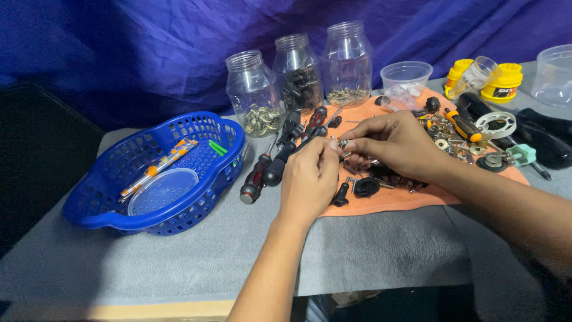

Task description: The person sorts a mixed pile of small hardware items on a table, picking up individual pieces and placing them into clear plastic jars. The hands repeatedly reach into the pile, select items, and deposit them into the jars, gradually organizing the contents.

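My left hand (308, 179) and my right hand (395, 143) meet over an orange cloth (393, 200), fingertips pinched together on a small metal screw (344, 143). Both hands hover above a scatter of small hardware (381, 179) with black knobs, washers and bolts. Several black-and-red screwdrivers (277, 156) lie just left of my left hand. Three clear jars stand behind: one holds brass-coloured fittings (256, 95), one dark parts (298, 74), one screws (348, 64).
A blue plastic basket (107, 209) at the left holds a clear lid, an orange-striped tool and green sticks. Clear tubs (405, 77), yellow containers (503, 82), a white spool (496, 124) and black tools (545, 140) sit at the right. A grey cloth covers the table; blue fabric hangs behind.
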